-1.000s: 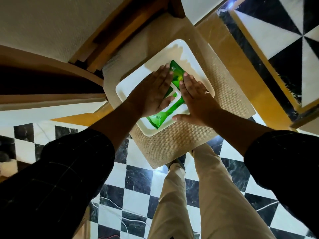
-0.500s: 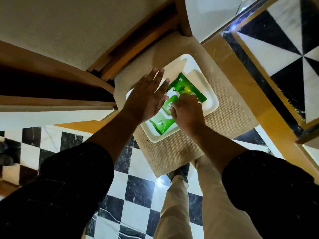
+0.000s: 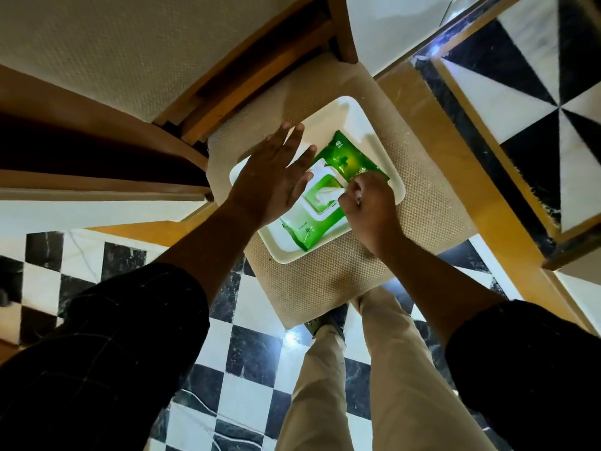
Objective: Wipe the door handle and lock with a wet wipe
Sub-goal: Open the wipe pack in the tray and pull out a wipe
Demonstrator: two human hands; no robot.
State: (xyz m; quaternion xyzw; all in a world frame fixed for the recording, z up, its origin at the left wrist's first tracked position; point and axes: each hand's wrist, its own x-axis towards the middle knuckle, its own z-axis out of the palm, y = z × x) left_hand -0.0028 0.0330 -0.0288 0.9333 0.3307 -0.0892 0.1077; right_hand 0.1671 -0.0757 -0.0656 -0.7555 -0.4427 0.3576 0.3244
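- Your left hand (image 3: 273,183) lies flat and palm-down, fingers spread wide and pointing away from you, thumb angled toward your other hand.
- Your left forearm runs bare from the lower left up to the wrist; a dark sleeve (image 3: 107,353) covers the arm from about the elbow.
- Your right hand (image 3: 367,206) is curled, knuckles up, fingertips (image 3: 345,199) drawn together in a pinching grip at its left side.
- Your right forearm comes in from the lower right, bare to a dark sleeve.
- The two hands sit close, not touching.
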